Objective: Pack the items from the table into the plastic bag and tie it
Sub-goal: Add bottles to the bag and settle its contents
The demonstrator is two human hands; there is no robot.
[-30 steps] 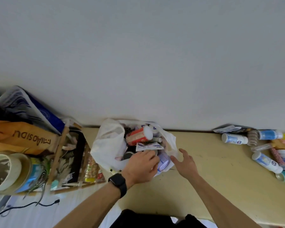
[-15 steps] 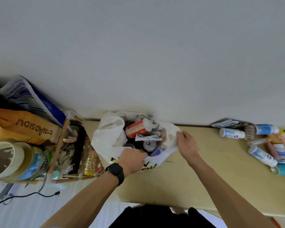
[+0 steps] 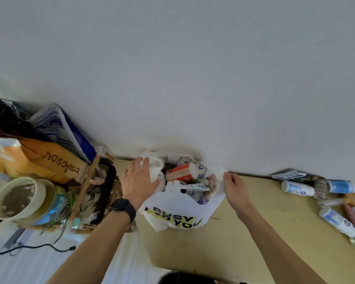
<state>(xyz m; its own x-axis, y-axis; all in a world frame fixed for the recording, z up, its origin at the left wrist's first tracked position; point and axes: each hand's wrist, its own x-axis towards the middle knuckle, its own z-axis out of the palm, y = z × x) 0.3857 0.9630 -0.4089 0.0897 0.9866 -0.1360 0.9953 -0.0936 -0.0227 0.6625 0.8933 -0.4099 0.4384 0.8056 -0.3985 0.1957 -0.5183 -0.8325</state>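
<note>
A white plastic bag (image 3: 172,212) with black and yellow lettering stands open on the yellow table (image 3: 244,238) against the wall. Inside it lie an orange and white bottle (image 3: 180,172), several small white bottles and a flat packet. My left hand (image 3: 140,178) wears a black watch and grips the bag's left handle part at the rim. My right hand (image 3: 233,184) pinches the bag's right edge. A group of several bottles (image 3: 297,187) and packets lies on the table at the far right.
A wooden rack (image 3: 90,191) full of odds and ends stands left of the bag, with an orange paper bag (image 3: 49,162) and a blue one behind it. A round tin and tub (image 3: 19,199) sit at the far left. A black cable (image 3: 35,248) runs below.
My left hand has left the bag's front and moved up to the left rim, taking hold of it. My right hand now pinches the right edge, and the bag's printed front shows.
</note>
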